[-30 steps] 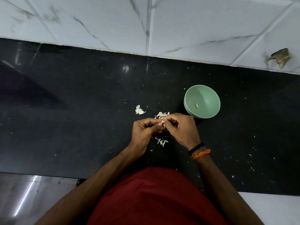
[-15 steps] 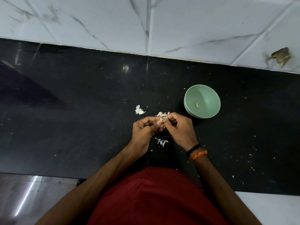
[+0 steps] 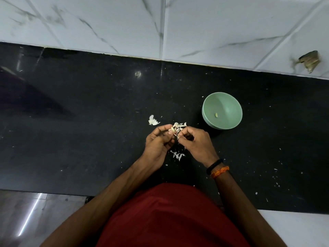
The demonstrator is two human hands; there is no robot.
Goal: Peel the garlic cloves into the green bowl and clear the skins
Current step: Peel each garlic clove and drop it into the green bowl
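Observation:
My left hand (image 3: 158, 141) and my right hand (image 3: 195, 142) meet above the black counter, fingertips together. Between them they pinch a small garlic clove (image 3: 172, 130) with pale skin on it. Just beyond the fingertips lies a small heap of garlic pieces (image 3: 179, 126). A separate white piece of garlic (image 3: 152, 120) lies to the left of that heap. Loose skins (image 3: 178, 155) lie on the counter under my hands. The green bowl (image 3: 229, 106) stands to the right of my hands, with one peeled clove (image 3: 216, 115) inside.
The black counter (image 3: 89, 122) runs left to right, with a marble-tiled wall (image 3: 124, 24) behind it. Small white skin flecks (image 3: 276, 179) are scattered at the right. A chipped brown spot (image 3: 309, 60) marks the wall at the far right. The counter's front edge is near my body.
My hands have shifted slightly forward toward the heap, and the fingertips have parted a little around the clove. The bowl and loose pieces have not moved.

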